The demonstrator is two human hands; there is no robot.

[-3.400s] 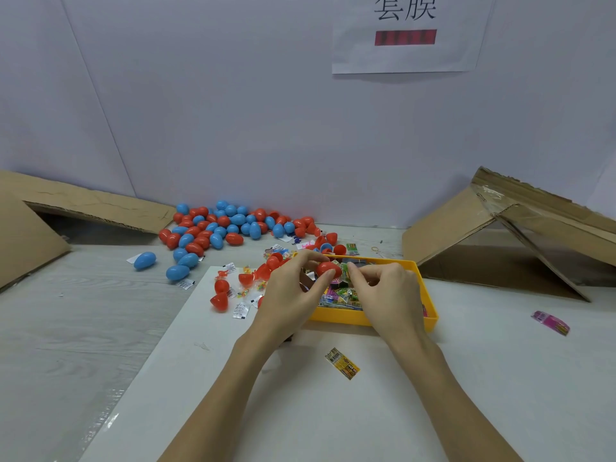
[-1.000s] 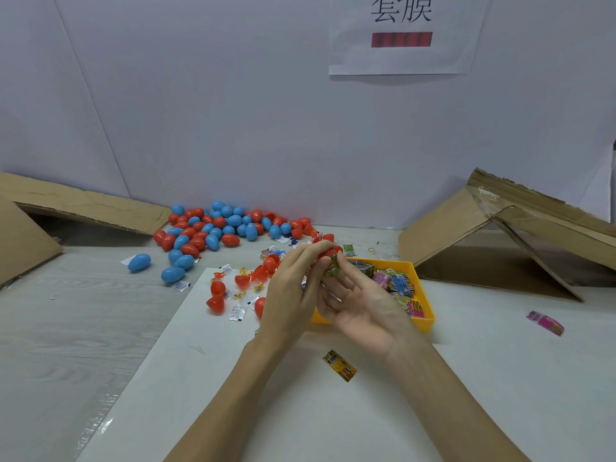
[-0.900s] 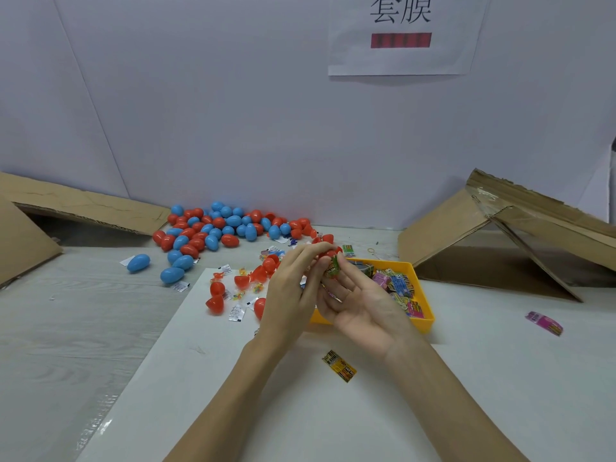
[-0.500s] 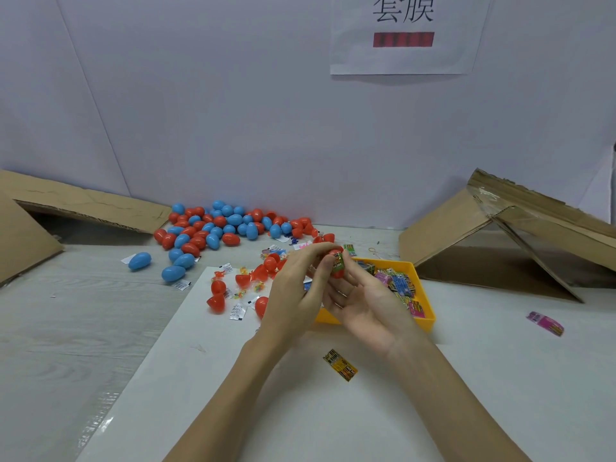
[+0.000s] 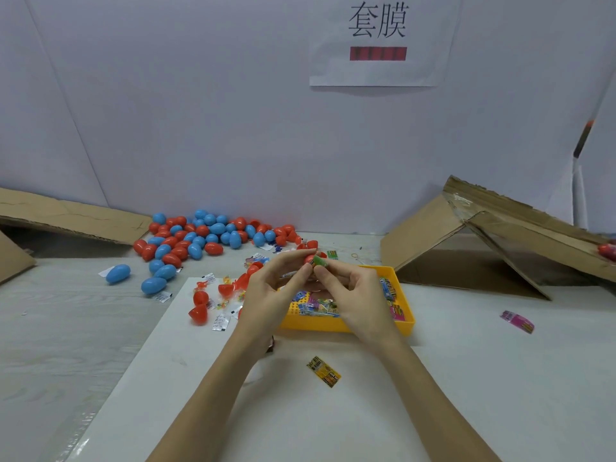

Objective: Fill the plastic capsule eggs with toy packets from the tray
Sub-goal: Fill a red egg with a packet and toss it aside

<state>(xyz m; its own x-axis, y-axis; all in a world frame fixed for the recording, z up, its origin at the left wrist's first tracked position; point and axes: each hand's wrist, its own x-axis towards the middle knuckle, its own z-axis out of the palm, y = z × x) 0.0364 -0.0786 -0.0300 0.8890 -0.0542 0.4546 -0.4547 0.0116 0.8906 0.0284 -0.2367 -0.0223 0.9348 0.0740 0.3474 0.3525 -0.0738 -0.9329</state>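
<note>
Cardboard flaps [image 5: 493,235] flank the table [image 5: 500,378], bare toward its near edge. Above the yellow tray [image 5: 343,323], the left hand [image 5: 271,291] pinches a red capsule half [image 5: 308,259] while the right hand [image 5: 355,295] pinches a green toy packet [image 5: 320,261] against its mouth.

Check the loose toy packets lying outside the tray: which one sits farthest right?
The pink packet, alone on the white sheet right of the yellow tray. The yellow packet lies near the wrists, in front of the tray.
</note>
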